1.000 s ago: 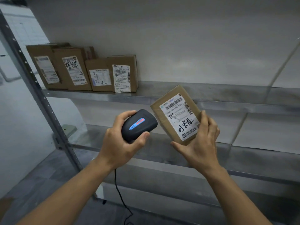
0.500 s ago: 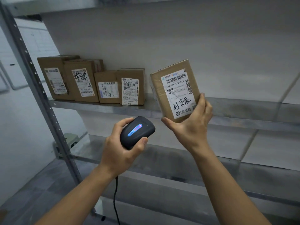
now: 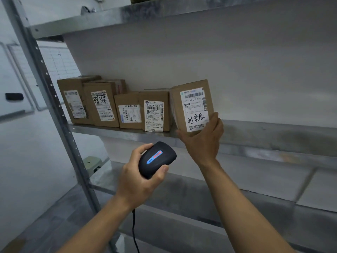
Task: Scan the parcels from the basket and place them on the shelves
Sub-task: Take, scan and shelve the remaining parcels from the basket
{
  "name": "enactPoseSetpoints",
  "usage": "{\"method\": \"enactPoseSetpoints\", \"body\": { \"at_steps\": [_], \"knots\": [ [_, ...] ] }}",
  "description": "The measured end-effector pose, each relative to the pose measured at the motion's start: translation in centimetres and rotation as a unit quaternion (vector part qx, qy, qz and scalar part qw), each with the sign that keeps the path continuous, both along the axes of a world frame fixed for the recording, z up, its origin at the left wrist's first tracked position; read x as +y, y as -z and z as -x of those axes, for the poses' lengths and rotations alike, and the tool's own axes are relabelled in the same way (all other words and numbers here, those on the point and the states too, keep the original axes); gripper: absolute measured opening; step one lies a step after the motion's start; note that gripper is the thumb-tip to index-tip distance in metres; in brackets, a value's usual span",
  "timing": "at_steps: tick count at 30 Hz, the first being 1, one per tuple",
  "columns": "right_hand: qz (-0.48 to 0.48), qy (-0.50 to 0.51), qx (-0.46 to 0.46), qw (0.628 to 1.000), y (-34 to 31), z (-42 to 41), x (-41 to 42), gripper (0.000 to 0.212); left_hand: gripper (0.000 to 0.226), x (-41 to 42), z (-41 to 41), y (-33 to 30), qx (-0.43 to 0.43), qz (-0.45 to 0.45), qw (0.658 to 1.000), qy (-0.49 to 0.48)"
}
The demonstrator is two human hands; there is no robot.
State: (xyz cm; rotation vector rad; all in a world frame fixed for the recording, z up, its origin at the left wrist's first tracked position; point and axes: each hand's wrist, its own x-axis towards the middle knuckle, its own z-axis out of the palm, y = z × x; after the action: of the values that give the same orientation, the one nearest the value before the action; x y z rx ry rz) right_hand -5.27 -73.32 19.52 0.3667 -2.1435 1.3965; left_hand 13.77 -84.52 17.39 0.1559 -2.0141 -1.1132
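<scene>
Far to the left a whiteboard hangs on the wall, with a small black block stuck on it; next comes the grey metal post of the rack, full of little holes; a small green stool sits low behind it. The middle shelf carries four brown boxes in a row, standing up with their white labels facing out; they touch each other side by side. Lower down, the left hand holds a black scanner; the fingers and thumb curl round it; a blue and red light glows on top, and a black cord hangs down from under the wrist. To the right, the parcel stands at the end of the row, just beside the fourth box; whether its bottom sits on the shelf I cannot tell, because the hand hides it. The right hand grips its bottom, thumb on the left side and fingers round the right edge. The shelf runs on bare to the right; one more shelf sits above and one below.
</scene>
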Motion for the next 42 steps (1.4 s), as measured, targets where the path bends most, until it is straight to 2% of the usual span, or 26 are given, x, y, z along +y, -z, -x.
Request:
{"method": "enactPoseSetpoints", "body": {
  "at_steps": [4,9,15,26,35,42],
  "knots": [
    [-0.001,0.011,-0.028,1.0,0.3,1.6,-1.1,0.137,0.069,-0.3,0.7,0.1,-0.004,-0.004,1.0,0.002],
    [-0.032,0.013,0.0,0.999,0.9,3.1,-2.0,0.1,0.066,-0.8,1.2,0.3,-0.006,-0.02,1.0,0.004],
    [-0.031,0.0,0.0,1.0,0.8,3.8,-2.6,0.079,0.064,-1.5,1.4,0.6,-0.01,-0.019,1.0,-0.004],
    [-0.057,-0.027,-0.002,0.998,0.6,4.1,-0.9,0.064,0.064,-1.4,1.8,0.7,-0.012,0.0,1.0,0.005],
    [-0.077,-0.051,0.025,0.995,1.1,1.2,3.0,0.047,0.061,-0.4,2.1,1.3,-0.004,-0.007,0.999,0.044],
    [-0.099,-0.027,-0.007,0.995,3.0,-2.3,8.1,0.049,0.058,2.3,3.2,3.0,-0.008,-0.039,0.993,0.108]
  ]
}}
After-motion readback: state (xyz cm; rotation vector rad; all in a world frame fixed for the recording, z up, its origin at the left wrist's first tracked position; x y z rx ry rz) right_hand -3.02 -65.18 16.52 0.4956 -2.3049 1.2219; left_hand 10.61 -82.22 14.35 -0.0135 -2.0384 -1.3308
